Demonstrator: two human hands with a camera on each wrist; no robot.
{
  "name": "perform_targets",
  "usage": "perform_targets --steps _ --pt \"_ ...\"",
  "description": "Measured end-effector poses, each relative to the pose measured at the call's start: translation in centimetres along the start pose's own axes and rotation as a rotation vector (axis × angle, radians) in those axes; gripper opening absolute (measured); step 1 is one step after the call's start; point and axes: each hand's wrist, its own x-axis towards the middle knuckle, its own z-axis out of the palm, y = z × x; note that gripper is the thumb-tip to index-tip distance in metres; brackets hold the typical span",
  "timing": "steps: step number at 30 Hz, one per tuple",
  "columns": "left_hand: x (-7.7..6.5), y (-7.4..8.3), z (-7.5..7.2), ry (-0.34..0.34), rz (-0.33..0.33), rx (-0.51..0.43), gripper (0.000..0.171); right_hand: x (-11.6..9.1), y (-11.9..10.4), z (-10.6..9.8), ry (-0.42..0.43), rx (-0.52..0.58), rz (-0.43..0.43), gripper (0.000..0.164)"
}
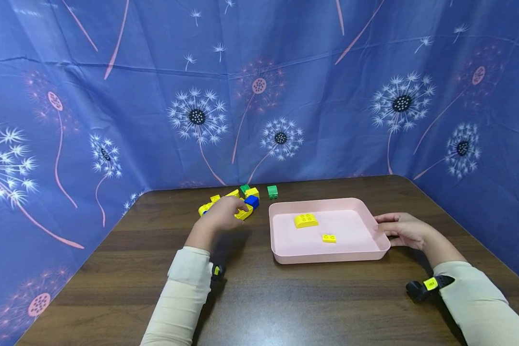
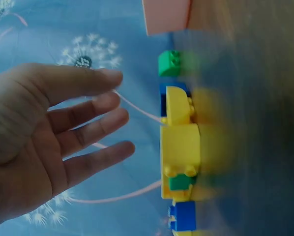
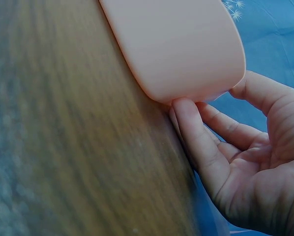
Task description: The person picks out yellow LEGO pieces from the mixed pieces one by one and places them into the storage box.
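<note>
Blue cloth (image 1: 155, 144) with printed dandelions hangs behind the brown table (image 1: 307, 307). The pink tray (image 1: 354, 228) sits right of centre, its right end gripped by the right hand (image 1: 404, 229). The left hand (image 1: 219, 216) is at the heap of blocks (image 1: 243, 214) on the far left, thumb and fingers apart, holding nothing. A curved yellow block (image 1: 306, 221) lies in the tray, a green block (image 1: 272, 191) just right of the heap, a small yellow block (image 1: 329, 238) nearer in the tray
</note>
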Motion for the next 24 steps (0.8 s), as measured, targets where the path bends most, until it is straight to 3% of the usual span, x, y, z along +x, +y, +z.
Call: perform_targets --steps 6,11,17,24 --pt "-0.1 -1.4 0.5 -0.029 -0.113 0.047 0.038 0.2 0.2 -0.2 0.01 -0.006 0.008 0.06" --pt "0.1 -2.2 1.2 -0.009 -0.187 0.079 0.035 0.2 0.2 -0.2 0.017 -0.016 0.012 0.059" --pt "0.2 -3.1 1.8 -0.018 -0.228 0.104 0.035 0.1 0.0 -0.1 0.029 -0.015 0.021 0.062" --pt "0.2 -2.9 1.8 -0.059 -0.235 0.122 0.031 0.1 0.0 0.0 0.035 -0.01 0.026 0.062"
